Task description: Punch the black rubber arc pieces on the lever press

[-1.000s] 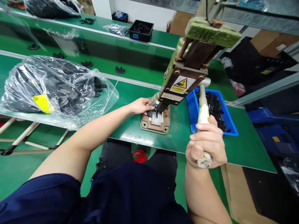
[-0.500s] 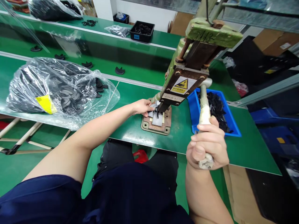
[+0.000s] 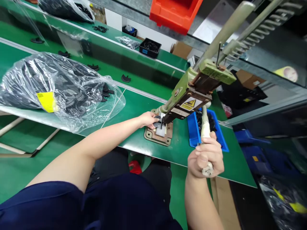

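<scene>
My left hand (image 3: pixel 149 120) pinches a dark curved plastic part (image 3: pixel 157 122) by its edge, over the metal base (image 3: pixel 157 139) of a green hand press (image 3: pixel 182 86). The press head hangs low over this part, and where the two meet is partly hidden. Around the press's tape-wrapped lever (image 3: pixel 205 123) my right hand (image 3: pixel 206 157) is closed, to the right of the press. Behind the lever sits a blue bin (image 3: pixel 192 131) of small black pieces.
A clear plastic bag (image 3: pixel 59 92) full of dark curved parts covers the left of the green bench. Several like parts (image 3: pixel 125 78) lie on the strip behind. A black tray (image 3: pixel 150 48) stands farther back. An orange bin (image 3: pixel 176 14) and a shelf hang overhead.
My view has tilted and shifted, so the press leans more to the right and the orange bin now shows. Both hands keep their holds; I see no clear movement of the lever.
</scene>
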Action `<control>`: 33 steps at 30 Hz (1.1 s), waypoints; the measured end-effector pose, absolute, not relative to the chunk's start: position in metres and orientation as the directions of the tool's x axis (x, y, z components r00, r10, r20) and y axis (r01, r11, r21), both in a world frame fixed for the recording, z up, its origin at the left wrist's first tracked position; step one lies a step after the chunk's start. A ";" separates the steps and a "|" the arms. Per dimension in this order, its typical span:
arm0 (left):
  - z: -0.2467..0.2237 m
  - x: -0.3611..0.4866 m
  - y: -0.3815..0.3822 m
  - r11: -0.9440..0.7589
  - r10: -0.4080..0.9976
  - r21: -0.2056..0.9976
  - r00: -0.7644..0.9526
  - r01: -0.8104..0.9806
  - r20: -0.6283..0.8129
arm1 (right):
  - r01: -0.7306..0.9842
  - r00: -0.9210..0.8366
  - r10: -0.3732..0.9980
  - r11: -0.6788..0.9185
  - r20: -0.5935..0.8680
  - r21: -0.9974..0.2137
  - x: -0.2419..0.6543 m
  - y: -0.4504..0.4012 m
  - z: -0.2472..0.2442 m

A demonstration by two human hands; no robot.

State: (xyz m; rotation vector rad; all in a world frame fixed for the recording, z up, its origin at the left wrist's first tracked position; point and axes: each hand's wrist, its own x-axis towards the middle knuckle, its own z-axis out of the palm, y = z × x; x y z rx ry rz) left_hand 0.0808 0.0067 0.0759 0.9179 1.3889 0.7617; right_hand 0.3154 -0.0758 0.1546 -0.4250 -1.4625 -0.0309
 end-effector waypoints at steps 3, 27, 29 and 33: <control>0.072 0.081 0.008 0.451 0.890 0.892 0.061 0.036 -0.452 | 0.277 0.130 0.246 0.921 0.960 -0.274 0.313 -0.079 0.161; 0.147 0.067 -0.141 0.146 0.959 0.977 0.265 -0.157 -0.101 | 0.215 -0.271 0.837 0.534 0.476 -0.817 0.267 -0.116 0.094; 0.149 0.071 -0.143 0.168 0.954 0.975 0.275 -0.146 -0.123 | 0.209 -0.257 0.834 0.541 0.488 -0.815 0.268 -0.119 0.093; 0.152 0.075 -0.142 0.227 0.921 0.965 0.351 -0.132 -0.169 | 0.218 -0.253 0.817 0.571 0.519 -0.792 0.273 -0.126 0.094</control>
